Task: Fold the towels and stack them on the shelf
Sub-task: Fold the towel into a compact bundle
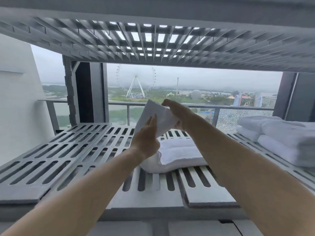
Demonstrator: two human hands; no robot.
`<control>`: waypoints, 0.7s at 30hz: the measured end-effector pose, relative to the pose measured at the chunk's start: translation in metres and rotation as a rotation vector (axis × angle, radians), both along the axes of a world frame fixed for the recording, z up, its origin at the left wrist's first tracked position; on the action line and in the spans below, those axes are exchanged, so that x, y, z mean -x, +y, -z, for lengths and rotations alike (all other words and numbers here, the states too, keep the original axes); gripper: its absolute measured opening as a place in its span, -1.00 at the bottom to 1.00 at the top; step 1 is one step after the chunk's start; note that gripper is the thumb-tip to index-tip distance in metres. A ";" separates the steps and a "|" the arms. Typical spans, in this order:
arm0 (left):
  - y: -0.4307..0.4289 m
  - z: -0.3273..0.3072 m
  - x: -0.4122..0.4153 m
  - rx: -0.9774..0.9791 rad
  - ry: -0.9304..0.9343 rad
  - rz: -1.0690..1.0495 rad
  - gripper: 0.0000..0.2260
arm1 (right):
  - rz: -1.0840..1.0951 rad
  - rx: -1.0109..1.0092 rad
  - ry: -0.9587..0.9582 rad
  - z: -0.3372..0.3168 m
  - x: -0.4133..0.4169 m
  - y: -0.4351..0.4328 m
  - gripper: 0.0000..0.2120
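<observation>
A small folded white towel (pixel 157 115) is held up in the air above the grey slotted shelf (pixel 64 157). My left hand (pixel 146 137) presses flat against its lower left side. My right hand (pixel 177 114) grips its upper right edge, fingers curled over the cloth. Right below both hands a folded white towel (pixel 179 155) lies flat on the shelf. At the shelf's right end sits a stack of folded white towels (pixel 279 133).
A second slotted shelf (pixel 153 41) hangs close overhead. The rack's dark upright post (pixel 69 92) stands at the back left. Behind the shelf are a glass balcony railing (pixel 238 108) and a white wall (pixel 17 99) at the left.
</observation>
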State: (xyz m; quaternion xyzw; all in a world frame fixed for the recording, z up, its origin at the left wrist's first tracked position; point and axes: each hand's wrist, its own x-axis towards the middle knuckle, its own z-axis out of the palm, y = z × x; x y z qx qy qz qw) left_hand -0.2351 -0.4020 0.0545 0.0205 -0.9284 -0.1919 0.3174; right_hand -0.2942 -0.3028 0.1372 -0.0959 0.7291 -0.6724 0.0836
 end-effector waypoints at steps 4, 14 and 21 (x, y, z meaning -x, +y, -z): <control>0.019 -0.001 0.012 0.185 0.041 -0.008 -0.33 | 0.042 -0.416 0.136 -0.001 0.027 0.036 -0.75; 0.035 0.014 0.024 0.173 -0.093 -0.320 -0.52 | 0.243 -0.491 0.288 0.032 0.069 0.081 -0.82; 0.029 0.021 0.015 0.157 -0.113 -0.401 -0.46 | 0.279 -0.339 0.334 0.041 0.064 0.077 -0.80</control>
